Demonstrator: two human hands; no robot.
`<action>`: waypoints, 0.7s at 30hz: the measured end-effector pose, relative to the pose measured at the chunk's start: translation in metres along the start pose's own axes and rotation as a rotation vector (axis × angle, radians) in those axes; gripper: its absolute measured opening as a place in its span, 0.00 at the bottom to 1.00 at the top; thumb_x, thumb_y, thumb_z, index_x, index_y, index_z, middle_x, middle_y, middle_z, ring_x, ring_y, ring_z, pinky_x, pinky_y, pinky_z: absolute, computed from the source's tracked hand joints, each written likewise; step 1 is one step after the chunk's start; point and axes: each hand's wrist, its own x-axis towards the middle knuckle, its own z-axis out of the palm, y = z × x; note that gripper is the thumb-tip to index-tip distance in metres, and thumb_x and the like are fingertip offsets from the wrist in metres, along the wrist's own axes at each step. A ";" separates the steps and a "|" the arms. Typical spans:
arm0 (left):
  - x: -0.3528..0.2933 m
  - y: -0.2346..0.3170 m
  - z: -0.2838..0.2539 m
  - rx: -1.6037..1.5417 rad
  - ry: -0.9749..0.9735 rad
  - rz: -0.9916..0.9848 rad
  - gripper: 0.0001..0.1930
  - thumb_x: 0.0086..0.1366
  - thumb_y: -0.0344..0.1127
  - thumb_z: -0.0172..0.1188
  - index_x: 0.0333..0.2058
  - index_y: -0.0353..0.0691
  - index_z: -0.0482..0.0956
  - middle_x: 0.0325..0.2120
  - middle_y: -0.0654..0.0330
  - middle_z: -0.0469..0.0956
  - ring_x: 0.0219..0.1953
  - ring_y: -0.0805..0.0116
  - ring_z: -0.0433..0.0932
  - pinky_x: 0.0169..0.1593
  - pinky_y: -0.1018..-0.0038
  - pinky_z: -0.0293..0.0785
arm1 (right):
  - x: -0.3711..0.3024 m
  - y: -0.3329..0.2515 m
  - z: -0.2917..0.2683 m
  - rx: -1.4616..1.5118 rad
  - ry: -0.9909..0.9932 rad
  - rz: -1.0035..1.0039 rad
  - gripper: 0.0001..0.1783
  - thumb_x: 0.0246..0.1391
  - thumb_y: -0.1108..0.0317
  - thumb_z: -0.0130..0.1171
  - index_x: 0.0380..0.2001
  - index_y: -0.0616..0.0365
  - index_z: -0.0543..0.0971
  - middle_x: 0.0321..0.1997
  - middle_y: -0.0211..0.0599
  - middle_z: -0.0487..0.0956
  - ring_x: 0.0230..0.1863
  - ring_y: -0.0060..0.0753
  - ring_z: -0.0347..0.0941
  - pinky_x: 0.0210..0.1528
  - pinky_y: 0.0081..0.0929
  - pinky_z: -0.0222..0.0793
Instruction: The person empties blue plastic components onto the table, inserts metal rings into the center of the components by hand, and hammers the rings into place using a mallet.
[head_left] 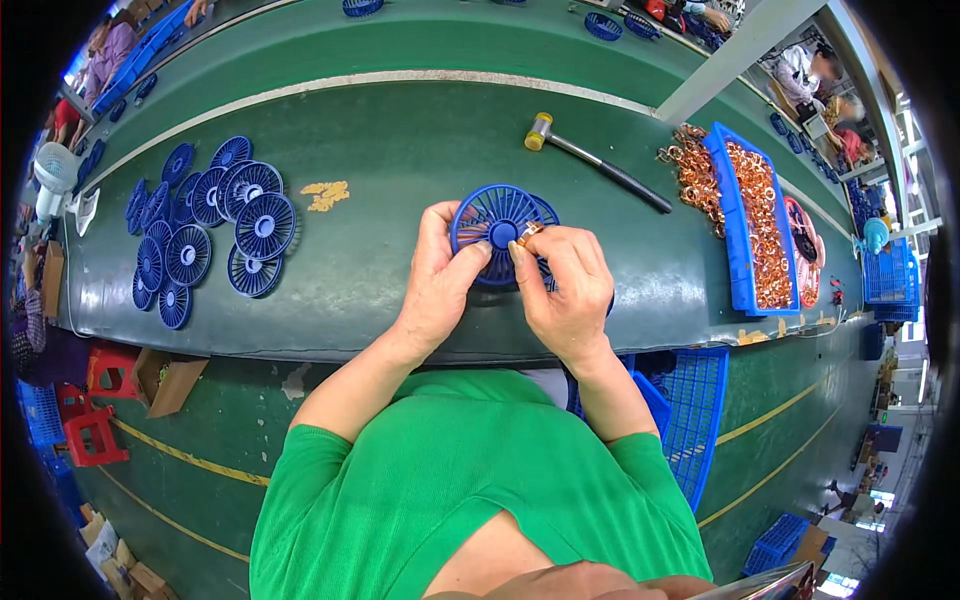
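In front of my chest is a round blue plastic fan grille (478, 215) with thin spokes and a solid hub. My left hand (440, 272) is closed on its left rim, with the thumb lying over the spokes near the hub. A small copper-coloured ring (528, 233) is pinched between the thumb and forefinger of my right hand (568, 280), right beside the hub. A second blue rim shows behind the grille on the right, partly hidden by my right hand. Whether the ring touches the hub, I cannot tell.
Several blue grilles (265, 226) lie in a loose group on the green table (370, 150) at left. A yellow-headed hammer (600, 162) lies at the back right. Farther right, a blue bin (735, 230) holds copper rings, with more heaped (695, 170) beside it.
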 end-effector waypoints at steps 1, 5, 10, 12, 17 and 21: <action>0.000 0.001 0.001 -0.002 -0.003 -0.004 0.18 0.62 0.24 0.50 0.51 0.34 0.60 0.44 0.58 0.70 0.45 0.75 0.71 0.52 0.75 0.69 | 0.000 -0.001 -0.002 0.009 0.016 -0.019 0.08 0.43 0.76 0.66 0.27 0.59 0.77 0.29 0.36 0.76 0.30 0.39 0.73 0.32 0.32 0.70; -0.002 0.008 0.009 0.066 -0.050 0.015 0.21 0.63 0.24 0.50 0.54 0.32 0.60 0.47 0.58 0.70 0.48 0.74 0.71 0.55 0.74 0.68 | 0.001 0.001 -0.003 0.035 0.003 -0.042 0.10 0.40 0.78 0.69 0.26 0.58 0.78 0.28 0.36 0.78 0.30 0.37 0.74 0.32 0.30 0.70; -0.004 -0.003 0.004 0.146 -0.081 0.082 0.21 0.63 0.25 0.49 0.55 0.33 0.61 0.47 0.58 0.71 0.47 0.73 0.71 0.53 0.74 0.69 | 0.003 0.003 0.000 -0.013 -0.129 -0.001 0.07 0.44 0.76 0.65 0.28 0.59 0.77 0.30 0.38 0.77 0.31 0.41 0.73 0.33 0.32 0.69; -0.005 -0.008 0.000 0.302 -0.075 0.131 0.21 0.62 0.26 0.50 0.55 0.34 0.61 0.45 0.58 0.71 0.46 0.72 0.72 0.52 0.74 0.69 | 0.001 0.004 0.001 -0.011 -0.207 0.017 0.04 0.48 0.74 0.60 0.28 0.58 0.75 0.30 0.39 0.73 0.32 0.44 0.69 0.36 0.36 0.67; -0.007 -0.010 0.000 0.444 -0.056 0.159 0.21 0.62 0.26 0.50 0.54 0.35 0.63 0.44 0.57 0.72 0.45 0.71 0.72 0.51 0.73 0.69 | -0.007 0.004 0.003 -0.056 -0.164 0.044 0.07 0.46 0.74 0.63 0.29 0.59 0.75 0.32 0.39 0.76 0.34 0.44 0.73 0.38 0.35 0.68; -0.006 0.012 0.004 0.054 -0.145 -0.015 0.28 0.60 0.24 0.52 0.60 0.33 0.59 0.52 0.56 0.70 0.55 0.70 0.69 0.60 0.71 0.65 | -0.008 -0.005 -0.002 -0.172 -0.006 0.067 0.18 0.42 0.64 0.68 0.39 0.56 0.79 0.39 0.34 0.76 0.42 0.40 0.71 0.44 0.37 0.63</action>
